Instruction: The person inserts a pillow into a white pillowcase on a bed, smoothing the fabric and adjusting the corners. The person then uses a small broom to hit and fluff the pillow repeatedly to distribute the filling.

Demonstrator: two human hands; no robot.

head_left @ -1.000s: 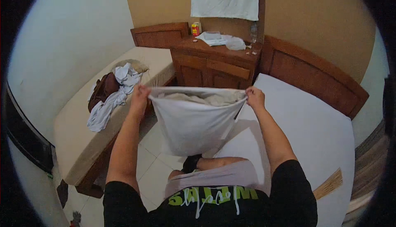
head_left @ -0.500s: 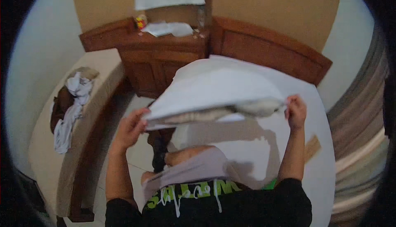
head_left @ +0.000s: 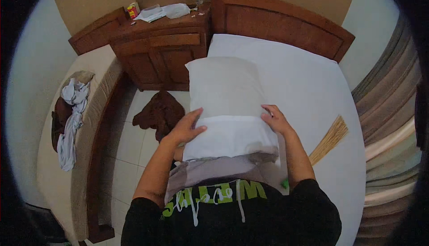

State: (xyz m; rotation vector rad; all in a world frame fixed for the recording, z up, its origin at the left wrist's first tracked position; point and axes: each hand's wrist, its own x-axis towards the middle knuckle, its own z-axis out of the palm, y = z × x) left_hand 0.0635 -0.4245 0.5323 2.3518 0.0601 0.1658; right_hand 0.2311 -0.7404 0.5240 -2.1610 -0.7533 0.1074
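An off-white pillow (head_left: 225, 85) lies at the left edge of the bed, its near end toward my body. A brighter white cloth, which looks like a pillowcase (head_left: 232, 134), covers that near half, with its straight edge running across the pillow. My left hand (head_left: 187, 127) rests at the left side near this edge, thumb and fingers apart. On the opposite side my right hand (head_left: 275, 118) is at the pillow's right edge, fingers spread and slightly curved. Neither hand grips the fabric visibly.
A straw broom (head_left: 330, 139) lies on the white-sheeted bed (head_left: 308, 85) to the right. Brown cloth (head_left: 161, 114) is heaped on the tiled floor. Crumpled clothes (head_left: 73, 107) lie on the beige mattress (head_left: 56, 179) at left. A wooden cabinet (head_left: 156, 60) stands between the beds.
Both hands have come down and closer together from holding the white fabric's two corners stretched wide. The pillow now lies lower and flat, and the broom and brown cloth show more fully.
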